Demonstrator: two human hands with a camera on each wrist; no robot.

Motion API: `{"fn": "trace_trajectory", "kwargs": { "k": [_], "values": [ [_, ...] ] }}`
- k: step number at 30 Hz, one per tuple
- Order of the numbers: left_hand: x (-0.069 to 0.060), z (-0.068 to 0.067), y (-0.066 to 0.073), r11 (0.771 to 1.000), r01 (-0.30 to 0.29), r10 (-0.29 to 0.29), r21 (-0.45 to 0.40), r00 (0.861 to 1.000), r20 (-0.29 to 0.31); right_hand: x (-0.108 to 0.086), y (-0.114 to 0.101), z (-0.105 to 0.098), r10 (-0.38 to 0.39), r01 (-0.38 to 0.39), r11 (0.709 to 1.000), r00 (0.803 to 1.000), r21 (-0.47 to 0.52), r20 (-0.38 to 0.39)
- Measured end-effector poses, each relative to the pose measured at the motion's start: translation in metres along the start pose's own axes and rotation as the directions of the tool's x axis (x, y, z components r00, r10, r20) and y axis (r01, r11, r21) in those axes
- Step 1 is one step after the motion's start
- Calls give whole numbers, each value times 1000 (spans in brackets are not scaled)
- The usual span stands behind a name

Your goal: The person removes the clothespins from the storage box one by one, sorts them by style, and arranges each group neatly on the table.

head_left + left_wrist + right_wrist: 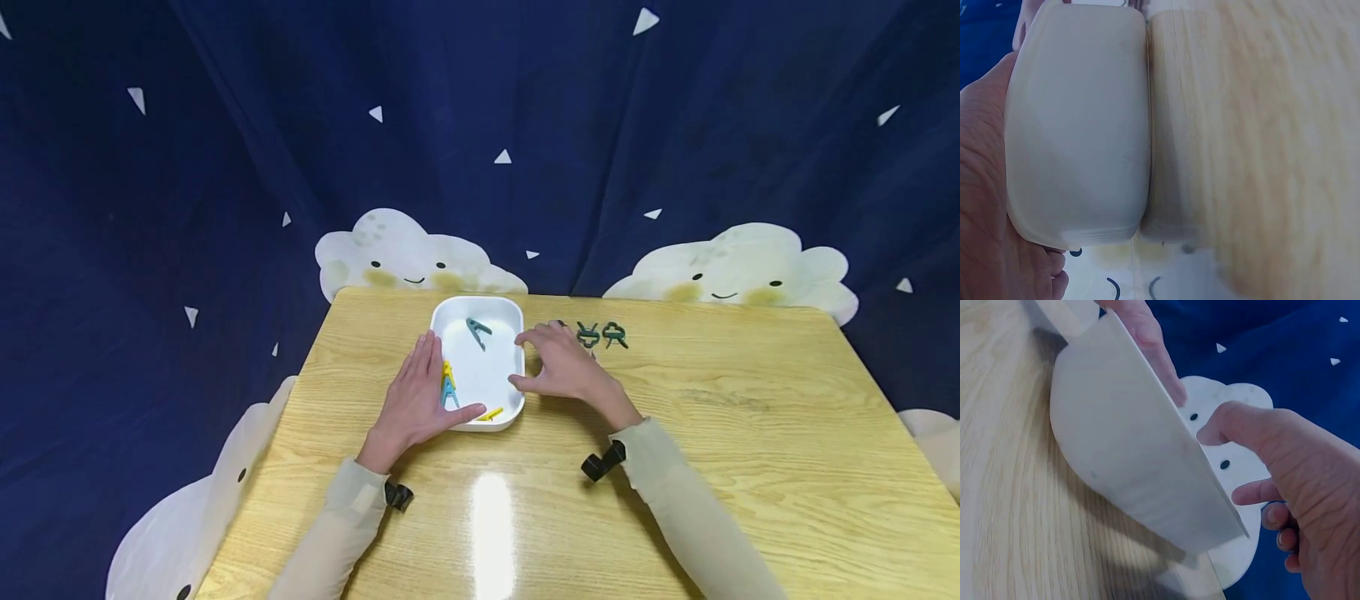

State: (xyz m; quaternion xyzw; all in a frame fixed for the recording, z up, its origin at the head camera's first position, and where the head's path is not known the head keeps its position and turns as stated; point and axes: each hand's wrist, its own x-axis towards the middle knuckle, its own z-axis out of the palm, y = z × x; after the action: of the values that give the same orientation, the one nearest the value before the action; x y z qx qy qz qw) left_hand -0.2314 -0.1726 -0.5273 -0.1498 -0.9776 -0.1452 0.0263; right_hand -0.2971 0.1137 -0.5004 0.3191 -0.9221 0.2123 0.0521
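A white tray (480, 302) (1079, 125) (1122, 431) holds a dark green clip (477, 332), a blue clip (448, 390) and two yellow clips (447, 372) (491, 413). My left hand (416, 400) (985, 169) lies along the tray's left side with straight fingers, its thumb stretched over the front rim. At the right rim is my right hand (562, 362) (1310, 481), thumb and forefinger spread apart and bent toward the edge; whether they touch it is unclear.
Two dark green clips (587, 335) (614, 335) lie on the wooden table (735, 417) beyond my right hand, with small dark parts of others partly hidden by that hand. Behind the table hangs a dark blue curtain (450, 167) with clouds and white triangles.
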Motion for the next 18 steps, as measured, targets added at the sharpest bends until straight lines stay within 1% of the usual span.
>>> {"fn": "trace_trajectory", "kwargs": {
  "k": [4, 7, 11, 14, 18],
  "values": [
    [0, 0, 0, 1000, 1, -1, 6, 1000, 5, 11, -9, 7, -37, 37, 999, 999, -15, 13],
    [0, -1, -1, 1000, 0, -1, 9, 1000, 7, 19, -16, 13, -52, 52, 999, 998, 14, 32],
    [-1, -2, -1, 1000, -8, 8, 11, 1000, -7, 28, -24, 21, -67, 64, 997, 996, 37, 67],
    [-1, -2, -1, 1000, -18, 18, 9, 1000, -15, 32, -27, 27, -60, 58, 998, 994, 20, 90],
    [-1, -2, -1, 1000, -17, 17, 10, 1000, -6, 37, -29, 32, -53, 57, 998, 994, -35, 96]
  ]
}}
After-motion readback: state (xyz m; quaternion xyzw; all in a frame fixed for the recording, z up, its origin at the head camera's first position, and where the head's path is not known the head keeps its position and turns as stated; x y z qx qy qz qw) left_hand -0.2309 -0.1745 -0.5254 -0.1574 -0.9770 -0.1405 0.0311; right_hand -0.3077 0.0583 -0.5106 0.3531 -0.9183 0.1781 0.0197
